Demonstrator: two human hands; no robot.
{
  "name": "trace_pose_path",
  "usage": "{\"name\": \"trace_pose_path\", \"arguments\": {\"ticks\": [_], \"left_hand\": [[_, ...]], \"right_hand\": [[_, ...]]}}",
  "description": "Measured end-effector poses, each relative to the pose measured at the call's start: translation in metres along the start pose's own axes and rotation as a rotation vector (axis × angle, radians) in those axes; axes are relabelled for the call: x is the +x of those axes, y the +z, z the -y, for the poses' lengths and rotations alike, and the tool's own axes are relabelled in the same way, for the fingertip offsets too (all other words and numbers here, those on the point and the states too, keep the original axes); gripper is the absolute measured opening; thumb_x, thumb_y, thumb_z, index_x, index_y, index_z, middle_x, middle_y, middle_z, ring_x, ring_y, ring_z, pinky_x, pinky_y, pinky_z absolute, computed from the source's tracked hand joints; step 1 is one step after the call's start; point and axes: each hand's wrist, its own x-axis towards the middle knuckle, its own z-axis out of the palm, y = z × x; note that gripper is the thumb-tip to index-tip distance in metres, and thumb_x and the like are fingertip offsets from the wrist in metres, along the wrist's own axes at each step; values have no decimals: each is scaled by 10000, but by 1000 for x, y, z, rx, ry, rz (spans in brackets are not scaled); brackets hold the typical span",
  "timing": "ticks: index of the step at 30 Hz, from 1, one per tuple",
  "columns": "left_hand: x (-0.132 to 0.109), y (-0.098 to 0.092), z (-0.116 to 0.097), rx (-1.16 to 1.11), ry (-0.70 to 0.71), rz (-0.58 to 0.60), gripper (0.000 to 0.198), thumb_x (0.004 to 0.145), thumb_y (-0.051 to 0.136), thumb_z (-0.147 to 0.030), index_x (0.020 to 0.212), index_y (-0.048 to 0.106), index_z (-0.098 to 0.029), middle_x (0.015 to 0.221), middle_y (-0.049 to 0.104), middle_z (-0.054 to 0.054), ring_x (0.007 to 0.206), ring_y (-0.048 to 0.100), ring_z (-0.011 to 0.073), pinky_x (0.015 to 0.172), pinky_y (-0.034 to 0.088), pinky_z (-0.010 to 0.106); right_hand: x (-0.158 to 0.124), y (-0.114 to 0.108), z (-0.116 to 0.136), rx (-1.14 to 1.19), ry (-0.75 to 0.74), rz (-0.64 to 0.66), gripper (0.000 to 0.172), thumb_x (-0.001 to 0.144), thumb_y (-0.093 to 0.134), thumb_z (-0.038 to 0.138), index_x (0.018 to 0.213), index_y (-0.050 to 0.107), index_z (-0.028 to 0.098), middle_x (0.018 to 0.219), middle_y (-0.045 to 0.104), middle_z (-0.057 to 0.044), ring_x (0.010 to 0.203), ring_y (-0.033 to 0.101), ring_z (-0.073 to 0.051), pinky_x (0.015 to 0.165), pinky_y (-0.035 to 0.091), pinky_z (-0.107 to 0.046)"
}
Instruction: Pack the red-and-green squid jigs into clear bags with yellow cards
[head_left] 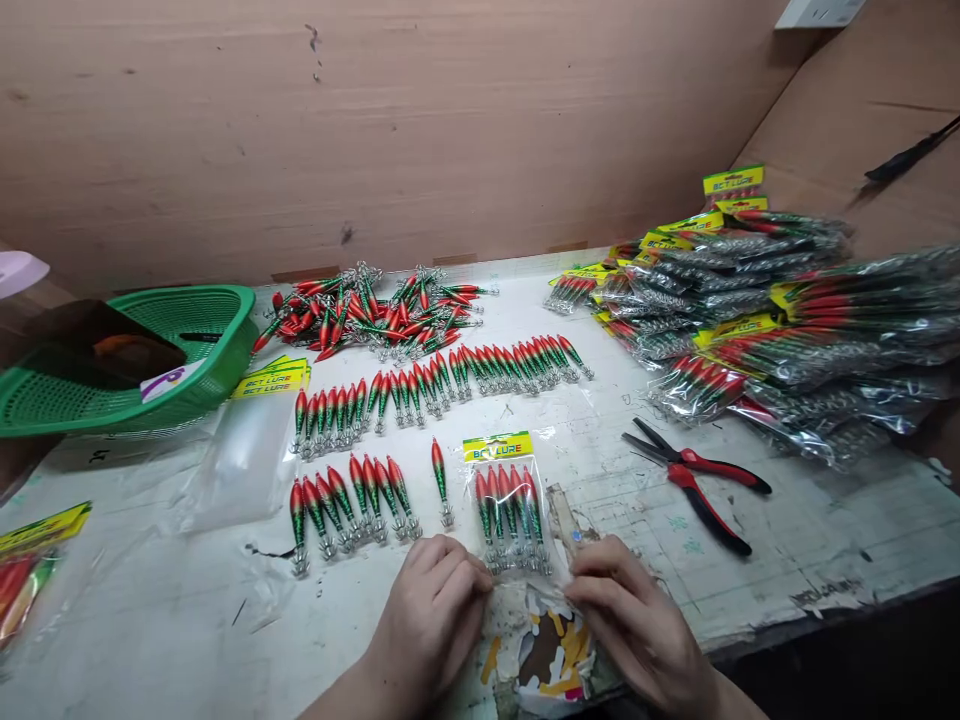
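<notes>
A clear plastic bag [546, 500] with a yellow and green header lies in front of me, and several red and green squid lures [512, 505] sit side by side inside it. At its near left corner, the fingers of my left hand [439, 605] are closed in a pinch on the plastic. My right hand [634, 615] pinches the near right corner in the same way. Left of the bag, a single loose lure [438, 480] lies apart from a short row of lures [341, 505]. Thumb and fingertips partly hide the bag's lower edge.
Behind is a longer lure row [487, 370], then a tangled lure pile [375, 310]. Flat header bags [251, 450] and a green basket [244, 320] stand left. Red-handled pliers [697, 470] lie right, below stacked filled bags [750, 310]. A worn patch [551, 650] marks the table's near edge.
</notes>
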Motion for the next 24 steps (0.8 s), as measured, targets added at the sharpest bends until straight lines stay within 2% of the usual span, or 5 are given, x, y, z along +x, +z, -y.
{"name": "trace_pose_path", "arguments": {"ticks": [4, 6, 12, 18, 24], "left_hand": [[-7, 6, 1, -21, 48, 8, 211, 842, 411, -26, 837, 522, -206, 804, 669, 37, 756, 542, 169, 677, 418, 312], [-8, 6, 0, -22, 26, -7, 210, 847, 406, -26, 831, 514, -205, 784, 663, 32, 749, 542, 169, 673, 418, 308], [-8, 3, -15, -7, -251, 84, 144, 884, 423, -97, 821, 493, -207, 735, 603, 16, 688, 564, 147, 619, 446, 255], [-3, 14, -22, 32, -539, 48, 171, 930, 424, -225, 774, 492, -217, 665, 589, -14, 602, 584, 128, 552, 441, 210], [2, 23, -24, 91, -599, -12, 196, 937, 395, -237, 776, 507, -226, 644, 595, -29, 559, 590, 123, 537, 435, 200]], "right_hand": [[-3, 7, 2, 16, -61, 8, 350, 818, 458, -19, 1102, 513, 177, 967, 620, -96, 863, 592, -195, 733, 517, -352], [-2, 7, 3, 37, -41, 28, 344, 831, 445, -17, 1105, 498, 184, 936, 625, -81, 836, 585, -187, 719, 512, -341], [4, 16, 17, -64, 232, -75, 172, 899, 403, 66, 904, 492, 213, 732, 538, -16, 684, 521, -156, 606, 459, -284], [8, 37, 20, -204, 376, -224, 122, 921, 413, 145, 857, 482, 222, 733, 542, -17, 689, 536, -160, 609, 440, -271], [16, 55, 21, -342, 485, -383, 156, 923, 408, 227, 784, 480, 228, 664, 538, -10, 616, 513, -170, 591, 391, -291]]}}
